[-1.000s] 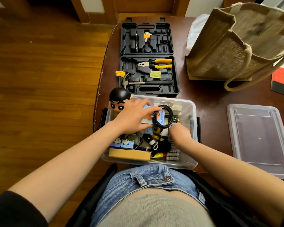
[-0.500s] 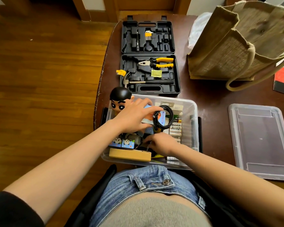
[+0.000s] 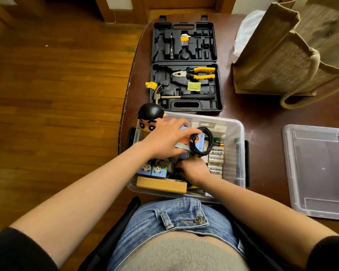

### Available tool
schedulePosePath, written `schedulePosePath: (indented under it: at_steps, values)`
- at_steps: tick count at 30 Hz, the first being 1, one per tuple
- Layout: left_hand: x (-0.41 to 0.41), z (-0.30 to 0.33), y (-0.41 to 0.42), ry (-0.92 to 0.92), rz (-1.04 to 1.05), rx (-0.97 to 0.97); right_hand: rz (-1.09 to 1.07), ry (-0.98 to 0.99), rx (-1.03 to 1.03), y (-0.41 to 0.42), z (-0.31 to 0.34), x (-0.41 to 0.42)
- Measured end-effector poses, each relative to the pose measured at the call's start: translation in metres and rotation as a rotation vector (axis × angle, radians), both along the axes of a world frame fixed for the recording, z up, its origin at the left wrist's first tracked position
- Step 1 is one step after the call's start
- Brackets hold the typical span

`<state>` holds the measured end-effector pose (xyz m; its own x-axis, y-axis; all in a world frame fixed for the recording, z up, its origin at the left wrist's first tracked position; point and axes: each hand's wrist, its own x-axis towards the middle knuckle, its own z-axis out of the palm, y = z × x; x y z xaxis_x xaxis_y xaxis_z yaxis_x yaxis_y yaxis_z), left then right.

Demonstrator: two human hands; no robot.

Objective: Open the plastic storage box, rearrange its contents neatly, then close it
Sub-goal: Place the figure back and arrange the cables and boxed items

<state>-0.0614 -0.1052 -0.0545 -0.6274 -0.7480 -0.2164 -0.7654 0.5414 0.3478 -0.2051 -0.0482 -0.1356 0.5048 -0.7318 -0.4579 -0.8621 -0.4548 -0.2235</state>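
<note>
storage box: clear plastic tub (image 3: 240, 153), lid off, lower middle of the frame, sitting on the dark surface (image 3: 262, 118) right at its near edge
lid: see-through lid (image 3: 317, 173) lies flat at right, well apart from the tub
left hand: left hand (image 3: 164, 141) is up over the tub's left half, grip wrapped round a blue MINI FAN pack (image 3: 201, 142), with a coiled black cable (image 3: 204, 141) touching its fingertips
right hand: right hand (image 3: 194, 170) is down among the contents, fingers curled under, honestly can't tell what the grip has, if anything
batteries: row of batteries (image 3: 215, 159) just right of that hand
hard to see: stuff under both hands is hidden; cartoon figure head (image 3: 151, 119) pokes out at the tub's upper left corner
other: open black tool case (image 3: 186, 65) above the tub, jute bag (image 3: 294, 49) cut off at upper right
</note>
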Motion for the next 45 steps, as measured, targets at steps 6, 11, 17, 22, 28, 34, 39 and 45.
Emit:
schedulePosePath:
  at_steps: [6, 11, 17, 22, 28, 34, 39, 45]
  values:
    - [0.0, 0.001, 0.001, -0.014, -0.018, -0.009, 0.135, 0.027, 0.006, -0.003, -0.011, 0.0]
    - [0.001, 0.001, 0.0, -0.011, -0.011, -0.015, 0.302, 0.044, 0.058, -0.016, 0.012, 0.006]
    - [-0.002, -0.002, -0.001, 0.006, 0.032, -0.029, 0.146, 0.011, 0.009, -0.018, 0.048, -0.012]
    - [-0.002, -0.001, -0.002, 0.014, 0.042, -0.006, -0.008, 0.188, -0.003, -0.015, 0.071, -0.054]
    - [-0.004, -0.002, 0.0, -0.012, 0.026, 0.0, -0.083, 0.411, -0.126, -0.011, 0.068, -0.072]
    - [-0.003, -0.002, -0.001, 0.004, 0.031, 0.005, 0.049, 0.565, -0.14, -0.016, 0.04, -0.065]
    - [-0.004, -0.001, 0.001, -0.015, 0.037, 0.003, -0.018, 0.548, -0.074, -0.026, 0.032, -0.057]
    - [-0.003, -0.002, 0.002, -0.015, 0.038, 0.005, -0.127, 0.382, 0.01, -0.024, 0.03, -0.061]
